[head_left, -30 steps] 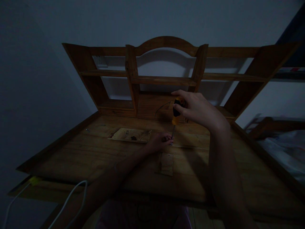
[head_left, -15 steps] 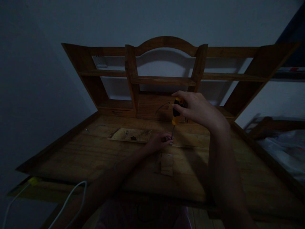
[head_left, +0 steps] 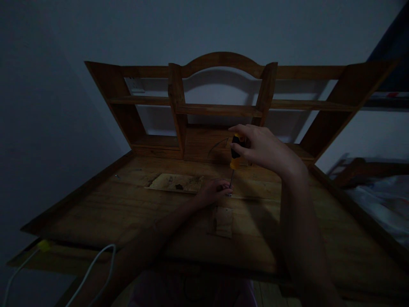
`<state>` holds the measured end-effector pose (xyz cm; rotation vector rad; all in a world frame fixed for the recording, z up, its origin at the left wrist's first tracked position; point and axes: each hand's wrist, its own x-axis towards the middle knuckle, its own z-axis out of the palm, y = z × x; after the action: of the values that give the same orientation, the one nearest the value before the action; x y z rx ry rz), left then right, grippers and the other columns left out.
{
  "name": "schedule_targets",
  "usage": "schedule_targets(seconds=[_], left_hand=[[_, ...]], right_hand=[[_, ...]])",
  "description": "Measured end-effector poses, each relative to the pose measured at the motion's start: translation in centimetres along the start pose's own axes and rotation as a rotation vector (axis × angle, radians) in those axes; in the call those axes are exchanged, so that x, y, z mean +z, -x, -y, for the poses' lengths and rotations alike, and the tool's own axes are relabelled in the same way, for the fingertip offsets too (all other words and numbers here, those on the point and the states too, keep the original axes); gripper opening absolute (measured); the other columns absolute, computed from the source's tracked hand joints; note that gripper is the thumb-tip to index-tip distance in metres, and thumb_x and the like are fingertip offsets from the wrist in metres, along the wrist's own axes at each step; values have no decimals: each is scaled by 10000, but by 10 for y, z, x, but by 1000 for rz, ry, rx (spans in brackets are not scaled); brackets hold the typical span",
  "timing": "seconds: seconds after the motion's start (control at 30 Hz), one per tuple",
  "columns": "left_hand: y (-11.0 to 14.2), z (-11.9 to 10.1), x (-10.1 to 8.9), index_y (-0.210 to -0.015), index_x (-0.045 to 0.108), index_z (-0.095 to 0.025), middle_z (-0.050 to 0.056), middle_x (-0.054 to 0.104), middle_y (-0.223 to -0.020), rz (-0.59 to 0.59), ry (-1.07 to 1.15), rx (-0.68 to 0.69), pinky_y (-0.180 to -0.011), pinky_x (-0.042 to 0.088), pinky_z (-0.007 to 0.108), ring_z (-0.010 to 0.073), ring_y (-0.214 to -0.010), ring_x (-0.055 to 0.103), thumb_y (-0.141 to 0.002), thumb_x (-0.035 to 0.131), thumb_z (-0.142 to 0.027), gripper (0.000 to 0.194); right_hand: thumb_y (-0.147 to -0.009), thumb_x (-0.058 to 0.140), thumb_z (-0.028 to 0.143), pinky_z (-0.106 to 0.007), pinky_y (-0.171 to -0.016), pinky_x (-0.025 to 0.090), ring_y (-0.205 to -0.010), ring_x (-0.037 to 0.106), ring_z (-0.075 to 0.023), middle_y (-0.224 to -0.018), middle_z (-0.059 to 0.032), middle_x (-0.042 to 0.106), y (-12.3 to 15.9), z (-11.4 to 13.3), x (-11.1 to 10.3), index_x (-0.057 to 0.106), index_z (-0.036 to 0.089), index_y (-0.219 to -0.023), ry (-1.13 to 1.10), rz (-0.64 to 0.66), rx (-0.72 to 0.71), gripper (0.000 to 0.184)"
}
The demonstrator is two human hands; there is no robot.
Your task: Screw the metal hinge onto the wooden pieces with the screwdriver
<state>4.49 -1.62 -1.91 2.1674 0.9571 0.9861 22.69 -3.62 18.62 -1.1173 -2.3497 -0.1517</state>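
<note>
My right hand (head_left: 258, 143) is closed around the yellow and black handle of a screwdriver (head_left: 235, 163). The shaft points down, almost upright, to a small shiny metal piece (head_left: 229, 195) on the wooden desktop (head_left: 128, 209). My left hand (head_left: 213, 190) rests on the wood, its fingers bent and pinched close by the screwdriver tip and the metal piece. Whatever those fingertips hold is too small and dark to name. Just in front lies a pale patch of torn wood or card (head_left: 223, 221).
A wooden shelf unit (head_left: 220, 110) rises at the back against the wall. Left of my left hand is a light, worn strip (head_left: 174, 182). A small metal bit (head_left: 117, 175) lies farther left. A white cable (head_left: 92, 264) loops at the front left, and plastic wrapping (head_left: 383, 200) is at the right.
The view has shifted slightly, so the shelf and desk appear a little lower. Both hands and the screwdriver keep nearly the same places, the right hand turning only slightly.
</note>
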Motion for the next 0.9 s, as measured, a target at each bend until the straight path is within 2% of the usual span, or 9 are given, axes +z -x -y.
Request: schedule_targets(seconds=[0.2, 0.4, 0.6, 0.73, 0.9], left_hand=[[0, 0, 0, -919, 707, -167, 34, 734, -909, -5, 3, 10, -782, 501, 255, 159, -836, 668, -913, 637, -291, 143], [0, 7, 2, -931, 705, -176, 38, 733, -954, -14, 12, 25, -821, 509, 268, 167, -881, 671, -912, 630, -291, 138], [0, 1, 0, -935, 701, -162, 35, 728, -922, -2, 17, 34, -775, 494, 242, 153, -839, 661, -910, 628, -260, 126], [0, 1, 0, -904, 695, -154, 19, 706, -848, -8, 11, 37, -720, 471, 222, 132, -767, 635, -907, 628, -249, 117], [1, 3, 2, -923, 695, -154, 23, 702, -854, -14, 16, 40, -745, 477, 221, 131, -786, 634, -905, 634, -250, 115]], right_hand=[[-870, 547, 182, -346, -933, 461, -1063, 625, -246, -1193, -102, 665, 1, 0, 0, 572, 156, -1345, -37, 28, -54, 477], [-900, 583, 247, -359, -910, 466, -1051, 619, -258, -1149, -104, 665, 0, -3, 2, 586, 172, -1309, -6, 8, -22, 415], [-908, 583, 298, -386, -942, 461, -1034, 622, -265, -1188, -119, 633, 0, -2, 4, 595, 172, -1284, 17, 2, 17, 397], [-888, 563, 246, -388, -1003, 434, -1125, 595, -274, -1234, -121, 619, 0, -2, 4, 581, 155, -1294, 15, 18, -9, 417], [-892, 545, 215, -378, -999, 439, -1124, 599, -267, -1225, -121, 632, 0, -2, 5, 569, 137, -1302, 5, 30, -41, 418]])
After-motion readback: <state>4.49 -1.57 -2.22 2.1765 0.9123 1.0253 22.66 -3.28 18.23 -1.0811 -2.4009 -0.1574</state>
